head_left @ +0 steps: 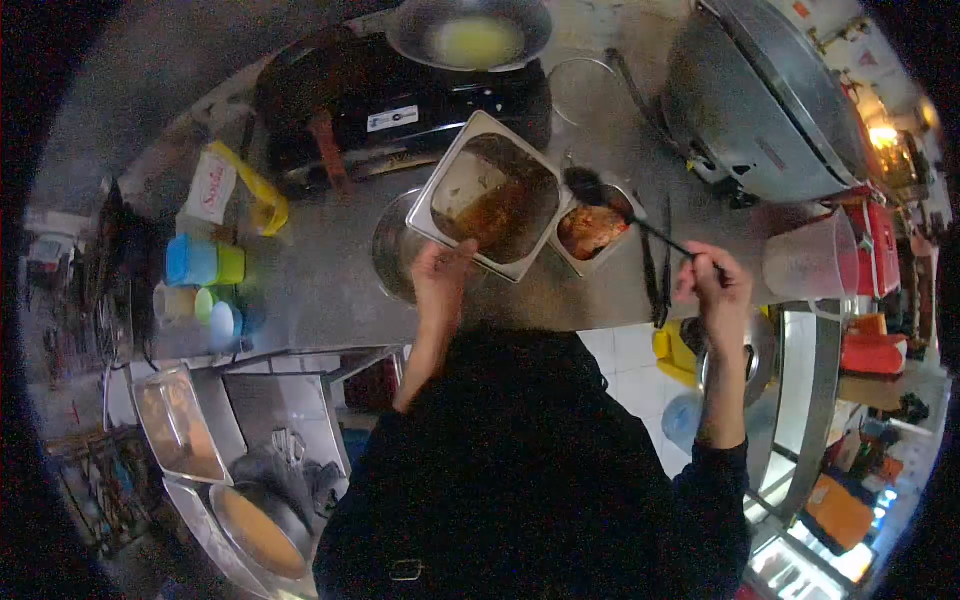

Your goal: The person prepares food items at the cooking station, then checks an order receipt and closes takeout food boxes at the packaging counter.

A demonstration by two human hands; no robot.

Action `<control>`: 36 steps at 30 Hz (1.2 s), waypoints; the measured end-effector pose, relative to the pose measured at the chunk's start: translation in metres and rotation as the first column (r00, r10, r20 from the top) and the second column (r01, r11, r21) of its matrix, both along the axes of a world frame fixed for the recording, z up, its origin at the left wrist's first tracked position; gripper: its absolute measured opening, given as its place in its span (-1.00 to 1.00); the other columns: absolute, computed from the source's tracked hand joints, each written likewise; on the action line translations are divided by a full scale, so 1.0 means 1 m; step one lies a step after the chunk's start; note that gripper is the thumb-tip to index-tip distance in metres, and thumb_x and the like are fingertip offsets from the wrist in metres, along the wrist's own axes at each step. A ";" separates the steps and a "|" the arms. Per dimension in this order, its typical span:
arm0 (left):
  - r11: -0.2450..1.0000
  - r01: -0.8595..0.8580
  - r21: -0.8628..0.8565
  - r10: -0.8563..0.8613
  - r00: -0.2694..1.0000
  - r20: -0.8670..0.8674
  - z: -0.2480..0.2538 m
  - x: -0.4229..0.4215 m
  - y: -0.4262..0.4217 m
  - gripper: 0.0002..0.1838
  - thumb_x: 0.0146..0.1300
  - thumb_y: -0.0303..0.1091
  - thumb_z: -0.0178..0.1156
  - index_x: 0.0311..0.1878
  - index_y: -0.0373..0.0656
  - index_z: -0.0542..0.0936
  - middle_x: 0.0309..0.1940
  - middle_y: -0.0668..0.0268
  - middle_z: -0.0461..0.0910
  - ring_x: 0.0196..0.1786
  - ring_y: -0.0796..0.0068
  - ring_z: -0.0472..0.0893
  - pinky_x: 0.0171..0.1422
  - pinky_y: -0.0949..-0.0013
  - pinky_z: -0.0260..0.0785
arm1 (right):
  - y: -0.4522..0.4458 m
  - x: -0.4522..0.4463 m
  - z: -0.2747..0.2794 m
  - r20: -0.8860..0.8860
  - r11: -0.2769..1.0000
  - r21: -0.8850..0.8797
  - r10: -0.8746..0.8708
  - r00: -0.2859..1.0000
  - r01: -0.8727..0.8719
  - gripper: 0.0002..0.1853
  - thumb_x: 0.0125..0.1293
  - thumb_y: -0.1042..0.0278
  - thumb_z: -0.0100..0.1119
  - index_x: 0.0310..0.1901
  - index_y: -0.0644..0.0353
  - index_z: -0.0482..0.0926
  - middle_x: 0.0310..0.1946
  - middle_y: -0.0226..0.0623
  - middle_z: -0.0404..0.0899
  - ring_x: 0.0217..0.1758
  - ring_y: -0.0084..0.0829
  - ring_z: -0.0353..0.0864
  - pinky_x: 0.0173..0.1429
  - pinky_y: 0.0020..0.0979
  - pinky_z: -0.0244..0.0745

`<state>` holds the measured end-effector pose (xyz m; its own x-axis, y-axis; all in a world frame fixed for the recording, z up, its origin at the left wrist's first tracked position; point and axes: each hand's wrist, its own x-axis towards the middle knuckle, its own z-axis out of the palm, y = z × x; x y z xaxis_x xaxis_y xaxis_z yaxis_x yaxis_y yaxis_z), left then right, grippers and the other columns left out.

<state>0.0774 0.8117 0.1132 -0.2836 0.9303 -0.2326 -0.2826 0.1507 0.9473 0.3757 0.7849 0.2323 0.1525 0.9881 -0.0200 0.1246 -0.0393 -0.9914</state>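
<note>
My left hand (445, 272) grips the near rim of a square steel food pan (430, 215), which is tilted and has brown sauce (500, 215) along its inside. Against its right side stands a smaller steel container (583, 266) holding chunky reddish food (593, 228). In my right hand (718, 285) is the handle of a black ladle (660, 238). The ladle's dark bowl is over the far edge of the smaller container, close to the pan's right corner. Whether the bowl holds anything cannot be made out.
Behind the pans is a black stove (440, 135) with a wok (480, 45) of yellowish liquid. A large steel cooker (750, 130) stands at the back right, a clear pitcher (805, 262) in front of it. Blue and green containers (205, 262) and a white-and-yellow carton (215, 190) are at the left.
</note>
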 end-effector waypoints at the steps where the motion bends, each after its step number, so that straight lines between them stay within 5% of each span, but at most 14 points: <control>1: 0.999 0.022 0.038 -0.026 0.994 0.104 -0.002 0.003 0.004 -0.91 0.05 -0.47 0.23 -0.47 -0.15 0.49 -0.55 0.46 0.47 -0.48 0.72 0.40 -0.44 0.57 0.28 | 0.002 -0.011 -0.001 0.024 0.999 -0.021 0.045 0.999 -0.044 -0.81 0.26 0.38 -0.02 -0.22 0.31 0.51 -0.57 -0.35 0.47 -0.59 -0.58 0.44 -0.48 -0.54 0.40; 4: 0.997 0.061 0.051 -0.068 0.987 0.145 0.010 0.013 0.004 -0.91 0.05 -0.47 0.23 -0.46 -0.16 0.50 -0.58 0.48 0.46 -0.51 0.72 0.38 -0.45 0.60 0.24 | 0.015 -0.030 -0.020 0.338 0.982 -0.020 0.181 0.923 -0.186 -0.85 0.20 0.46 0.00 -0.24 0.29 0.52 -0.54 -0.23 0.51 -0.55 -0.41 0.51 -0.38 -0.43 0.46; 7: 0.990 0.123 0.067 -0.116 0.988 -0.103 0.007 0.015 0.004 -0.92 0.05 -0.47 0.24 -0.42 -0.17 0.51 -0.60 0.50 0.44 -0.55 0.73 0.36 -0.47 0.62 0.20 | 0.034 -0.045 -0.018 0.648 0.928 0.173 0.146 0.748 -0.331 -0.83 0.14 0.53 0.00 -0.22 0.26 0.52 -0.46 -0.11 0.53 -0.44 -0.20 0.55 -0.30 -0.34 0.46; 10: 0.968 0.205 0.145 -0.141 0.921 -0.364 0.000 0.008 0.005 -0.90 0.03 -0.48 0.25 -0.38 -0.18 0.52 -0.61 0.51 0.43 -0.54 0.73 0.35 -0.47 0.61 0.19 | 0.057 -0.036 -0.043 0.759 0.825 0.313 0.080 0.647 -0.470 -0.87 0.11 0.57 0.00 -0.31 0.35 0.52 -0.58 -0.12 0.44 -0.59 -0.45 0.50 -0.45 -0.41 0.39; 13: 0.980 0.197 0.023 -0.187 0.958 -0.219 0.016 0.007 0.000 -0.90 0.02 -0.49 0.25 -0.38 -0.18 0.52 -0.60 0.50 0.44 -0.52 0.73 0.36 -0.45 0.61 0.19 | 0.064 -0.037 -0.036 0.642 0.857 0.014 0.387 0.662 -0.515 -0.86 0.16 0.57 -0.04 -0.30 0.34 0.52 -0.58 -0.17 0.47 -0.58 -0.46 0.51 -0.46 -0.41 0.41; 16: 0.971 0.178 0.162 -0.114 0.934 -0.339 -0.002 0.003 -0.002 -0.91 0.04 -0.49 0.23 -0.42 -0.16 0.50 -0.58 0.49 0.45 -0.51 0.73 0.36 -0.44 0.62 0.19 | 0.068 -0.042 -0.046 0.230 0.849 -0.270 0.516 0.825 -0.455 -0.84 0.21 0.55 -0.09 -0.29 0.32 0.53 -0.58 -0.24 0.49 -0.58 -0.50 0.50 -0.51 -0.46 0.42; 19: 0.983 0.090 0.162 -0.066 0.987 -0.145 0.002 0.002 -0.009 -0.89 0.05 -0.49 0.22 -0.48 -0.16 0.46 -0.56 0.47 0.46 -0.52 0.74 0.36 -0.44 0.62 0.20 | 0.060 -0.047 -0.092 0.097 0.894 -0.134 0.441 0.892 -0.427 -0.83 0.26 0.49 -0.11 -0.23 0.31 0.50 -0.57 -0.32 0.47 -0.59 -0.53 0.48 -0.53 -0.52 0.42; 22: 0.995 0.051 0.081 -0.047 0.998 -0.045 0.016 -0.001 -0.013 -0.86 0.06 -0.48 0.22 -0.51 -0.16 0.44 -0.55 0.45 0.47 -0.52 0.73 0.37 -0.43 0.61 0.23 | 0.030 -0.072 -0.096 -0.071 0.918 -0.181 0.346 0.936 -0.353 -0.81 0.27 0.44 -0.09 -0.17 0.32 0.47 -0.57 -0.32 0.47 -0.58 -0.54 0.49 -0.55 -0.54 0.42; 23: 0.997 0.032 0.072 -0.029 0.999 -0.040 0.014 -0.001 -0.013 -0.86 0.06 -0.47 0.22 -0.50 -0.16 0.44 -0.55 0.45 0.47 -0.52 0.73 0.37 -0.44 0.61 0.22 | 0.022 -0.078 -0.100 -0.008 0.929 -0.078 0.363 0.932 -0.362 -0.80 0.28 0.40 -0.08 -0.16 0.31 0.47 -0.58 -0.33 0.47 -0.58 -0.53 0.49 -0.54 -0.52 0.42; 26: 0.999 -0.004 0.050 0.006 0.999 -0.039 0.009 0.000 -0.016 -0.86 0.06 -0.46 0.23 -0.50 -0.16 0.45 -0.55 0.44 0.47 -0.54 0.73 0.37 -0.46 0.61 0.22 | 0.003 -0.106 -0.093 -0.107 0.953 -0.139 0.258 0.960 -0.271 -0.81 0.27 0.44 -0.08 -0.19 0.29 0.50 -0.59 -0.32 0.48 -0.58 -0.53 0.49 -0.53 -0.50 0.42; 32: 0.999 0.015 0.047 -0.012 0.997 -0.070 0.008 0.004 -0.016 -0.87 0.07 -0.46 0.22 -0.47 -0.13 0.43 -0.58 0.49 0.43 -0.55 0.77 0.35 -0.47 0.66 0.22 | -0.010 -0.124 -0.089 0.238 0.952 0.065 0.277 0.931 -0.300 -0.83 0.18 0.49 0.01 -0.21 0.28 0.53 -0.61 -0.23 0.47 -0.61 -0.51 0.45 -0.53 -0.45 0.37; 36: 0.999 0.018 0.046 -0.015 0.998 -0.058 0.012 0.009 -0.014 -0.84 0.06 -0.47 0.22 -0.50 -0.14 0.42 -0.60 0.48 0.42 -0.55 0.76 0.34 -0.46 0.64 0.22 | -0.005 -0.122 -0.082 -0.102 0.957 -0.111 0.258 0.961 -0.268 -0.82 0.24 0.47 -0.07 -0.19 0.29 0.52 -0.58 -0.29 0.48 -0.59 -0.51 0.46 -0.53 -0.47 0.39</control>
